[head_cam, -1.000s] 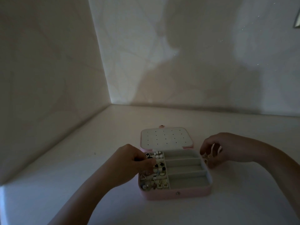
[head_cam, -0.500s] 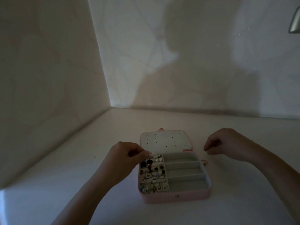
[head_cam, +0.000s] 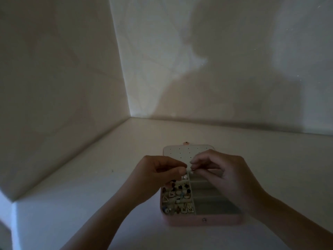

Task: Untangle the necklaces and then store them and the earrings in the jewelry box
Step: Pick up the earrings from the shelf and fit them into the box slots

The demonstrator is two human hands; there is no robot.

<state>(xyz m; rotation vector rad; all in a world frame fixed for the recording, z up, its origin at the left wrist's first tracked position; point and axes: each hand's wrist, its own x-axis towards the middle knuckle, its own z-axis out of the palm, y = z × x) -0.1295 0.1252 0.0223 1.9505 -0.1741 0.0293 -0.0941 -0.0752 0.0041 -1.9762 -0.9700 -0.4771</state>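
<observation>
Pinching: my left hand [head_cam: 158,175] and right hand [head_cam: 221,175] meet fingertip to fingertip over the far end of the box [head_cam: 201,221].
Left hand: curled shut, thumb and forefinger closed on something tiny; I cannot tell what.
Right hand: fingers closed on a small pale stud [head_cam: 192,171], I judge an earring.
Earrings [head_cam: 177,199]: crowded in the left half of the box, just under my hands.
Right slots [head_cam: 212,197]: look bare; no necklace shows anywhere.
Lid [head_cam: 180,152]: lies open and flat at the far side, its pinholes unfilled.
Risk: the stud could slip from my fingertips and drop among the others, or roll off onto the table [head_cam: 90,204]; dim light and so small a piece would cause it.
Risk: my left wrist hangs close over the loose earrings and could knock them.
</observation>
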